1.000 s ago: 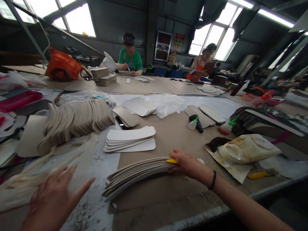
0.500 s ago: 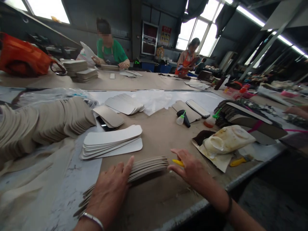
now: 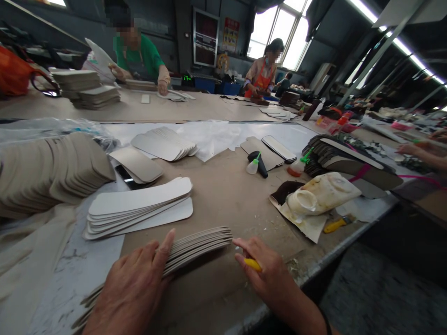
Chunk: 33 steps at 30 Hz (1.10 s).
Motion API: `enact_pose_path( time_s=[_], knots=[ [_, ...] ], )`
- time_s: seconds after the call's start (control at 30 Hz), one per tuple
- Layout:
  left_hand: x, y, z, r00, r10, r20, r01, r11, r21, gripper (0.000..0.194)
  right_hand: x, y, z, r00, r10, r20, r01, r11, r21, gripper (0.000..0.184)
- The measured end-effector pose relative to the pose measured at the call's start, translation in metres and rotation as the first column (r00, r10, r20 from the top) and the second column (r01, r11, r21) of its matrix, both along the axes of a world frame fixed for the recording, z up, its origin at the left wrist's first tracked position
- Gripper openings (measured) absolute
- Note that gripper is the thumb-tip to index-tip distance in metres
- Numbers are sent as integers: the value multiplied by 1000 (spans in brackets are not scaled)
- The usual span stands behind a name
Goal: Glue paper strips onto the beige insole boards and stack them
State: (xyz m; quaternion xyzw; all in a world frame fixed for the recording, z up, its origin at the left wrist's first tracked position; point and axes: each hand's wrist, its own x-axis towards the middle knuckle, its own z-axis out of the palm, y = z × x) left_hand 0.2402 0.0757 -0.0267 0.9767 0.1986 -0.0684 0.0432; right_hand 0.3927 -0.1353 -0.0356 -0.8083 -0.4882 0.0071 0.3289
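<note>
A fanned stack of curved grey-beige panels [image 3: 199, 249] lies at the table's front. My left hand [image 3: 136, 274] is wrapped over the stack's left part, thumb along its upper side, hiding its middle. At the stack's right end, my right hand [image 3: 267, 267] pinches a small yellow-handled tool [image 3: 252, 264]; the tool's working end is mostly hidden by the fingers. Just behind lies a pile of white panels [image 3: 139, 202].
Many curved panels [image 3: 52, 172] stand at left, near a phone [image 3: 127, 177]. Small glue bottles [image 3: 253, 166], a stained plastic container [image 3: 321, 195] and a yellow-handled brush [image 3: 337, 224] lie to the right. Two people work across the table; another person's hand [image 3: 410, 149] shows at far right.
My left hand has come from the left onto the panel stack. My right hand has let go of the stack's right end and drawn slightly away, keeping the yellow-handled tool. The view has turned right.
</note>
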Motion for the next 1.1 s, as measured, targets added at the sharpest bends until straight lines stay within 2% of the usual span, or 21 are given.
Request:
enact_pose_path(
  time_s=[0.2, 0.37, 0.53, 0.73, 0.97, 1.1],
  knots=[
    [-4, 4, -12, 997, -35, 75, 32, 999, 31, 59, 2, 1, -8, 999, -13, 39, 14, 1000, -14, 26],
    [-7, 4, -20, 987, -50, 155, 37, 996, 86, 58, 2, 1, -7, 1000, -22, 13, 22, 999, -24, 25],
    [-9, 5, -24, 979, -67, 190, 50, 994, 96, 58, 4, 5, -8, 999, -41, 3, 41, 999, 25, 29],
    [-11, 6, -31, 975, -82, 205, 59, 992, 116, 62, 5, 5, -11, 999, -34, 36, 34, 999, -8, 27],
    [-11, 8, -30, 979, -74, 190, 52, 991, 120, 60, 2, 4, -13, 997, -30, 68, 32, 999, -29, 27],
    [-9, 6, -27, 983, -74, 168, 50, 989, 142, 58, 3, 3, -13, 1000, -31, 0, 31, 998, -55, 27]
  ],
)
